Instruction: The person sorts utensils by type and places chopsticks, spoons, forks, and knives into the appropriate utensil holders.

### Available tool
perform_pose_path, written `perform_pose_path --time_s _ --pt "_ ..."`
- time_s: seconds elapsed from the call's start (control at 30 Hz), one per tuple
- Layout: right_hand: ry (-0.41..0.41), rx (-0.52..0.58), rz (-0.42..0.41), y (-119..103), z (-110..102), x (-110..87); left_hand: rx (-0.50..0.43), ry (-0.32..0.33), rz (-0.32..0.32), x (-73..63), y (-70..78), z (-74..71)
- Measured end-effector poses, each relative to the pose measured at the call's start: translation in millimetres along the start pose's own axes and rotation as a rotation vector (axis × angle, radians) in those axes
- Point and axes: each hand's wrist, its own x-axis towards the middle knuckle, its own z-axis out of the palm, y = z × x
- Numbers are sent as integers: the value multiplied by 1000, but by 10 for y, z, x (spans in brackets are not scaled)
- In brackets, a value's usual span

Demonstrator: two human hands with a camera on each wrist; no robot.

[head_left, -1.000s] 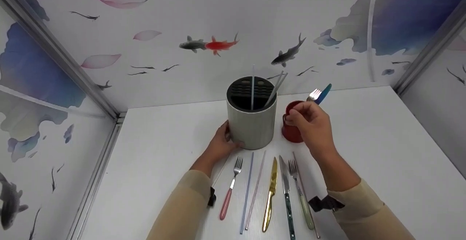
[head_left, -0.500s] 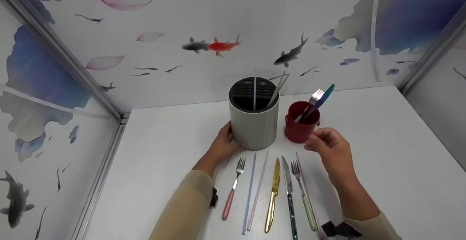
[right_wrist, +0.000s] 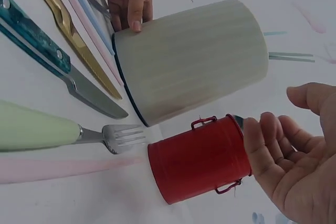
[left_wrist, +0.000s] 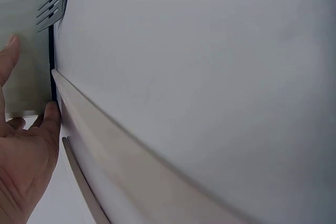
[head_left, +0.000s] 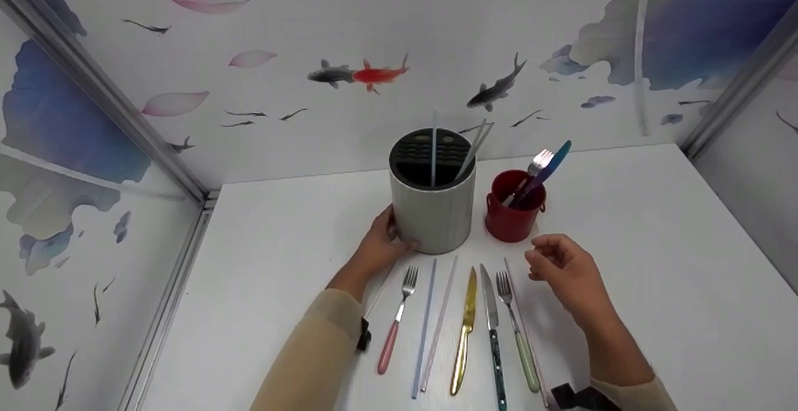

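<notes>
From my feed, the left hand (head_left: 377,252) has its grip on the lower left side of the pale cylindrical holder (head_left: 433,221), thumb on the near face at the base and the other fingers around the far side. The holder stands upright on the white counter (head_left: 287,230), so it lies directly against that hand, to its right. Three thin straws (head_left: 434,143) lean out of its black slotted top, one nearly vertical and two tilted right.

My right hand (head_left: 570,277) holds nothing: the fingers are loosely bent, with the thumb apart from them. It is poised near the red pail (head_left: 511,224), on the pail's near right side, with a strip of counter between. The pail stands upright just right of the holder, not touching it, and carries a fork (head_left: 540,160) and a blue-purple knife (head_left: 555,161), both slanting right.

On the near side of both containers I have a row, left to right: a pale straw (head_left: 380,289) partly hidden by the left arm, a pink-handled fork (head_left: 388,345), a blue straw (head_left: 424,330), a pink straw (head_left: 440,323), a gold knife (head_left: 462,336), a dark-handled knife (head_left: 495,348), a green-handled fork (head_left: 527,358) and another pinkish straw alongside it.
</notes>
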Motion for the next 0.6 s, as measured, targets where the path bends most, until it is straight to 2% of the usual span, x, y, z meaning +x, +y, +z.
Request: perform_pose_path --time_s 0.13,0.23,0.43,0.6 --pt "-106 -174 36 38 30 3 11 -2 9 5 -13 -28" --pt "-180 -258 64 82 53 -7 12 -3 7 6 -25 -25" --pt "-295 -350 147 207 80 -22 4 -9 -5 21 -25 -15" --pt "-342 -422 199 284 116 -48 -25 -10 -10 26 -18 -4"
